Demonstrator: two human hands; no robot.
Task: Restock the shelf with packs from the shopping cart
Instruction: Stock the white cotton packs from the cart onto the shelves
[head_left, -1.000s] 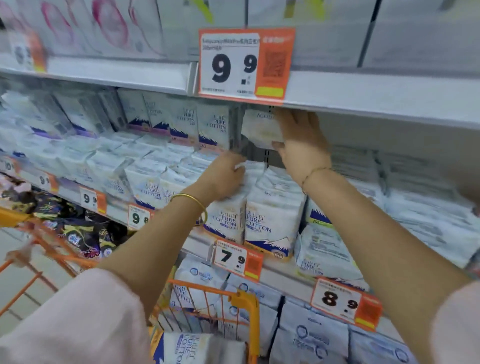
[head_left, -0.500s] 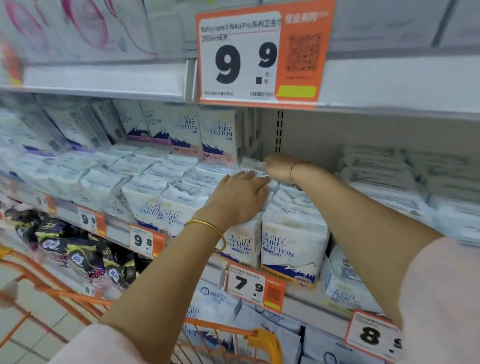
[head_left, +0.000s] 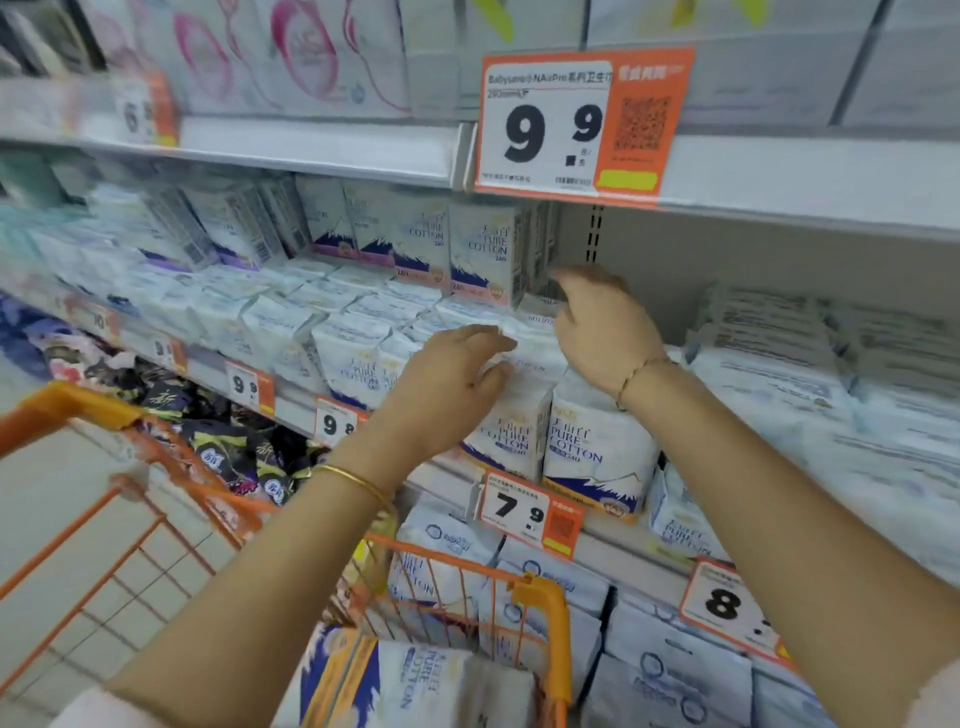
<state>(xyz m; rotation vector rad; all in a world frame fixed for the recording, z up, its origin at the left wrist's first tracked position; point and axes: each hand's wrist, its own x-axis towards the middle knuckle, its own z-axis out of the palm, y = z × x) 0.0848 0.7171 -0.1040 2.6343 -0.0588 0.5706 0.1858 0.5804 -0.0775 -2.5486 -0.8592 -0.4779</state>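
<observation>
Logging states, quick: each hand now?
Left hand: open, resting on the front pack.
Right hand: curled at the rear pack; grip cannot be told.

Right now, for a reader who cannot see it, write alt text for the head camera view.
Two hands reach onto a shelf: the left hand presses on a Pure Cotton pack in the front row, and the right hand reaches the row behind. An orange shopping cart holding more packs stands below.

Worn on my head, the single wide-angle camera faces forward and slightly down, close to the white metal store shelf (head_left: 296, 408); an orange wire shopping cart (head_left: 545, 597) fills the lower-left corner.
</observation>
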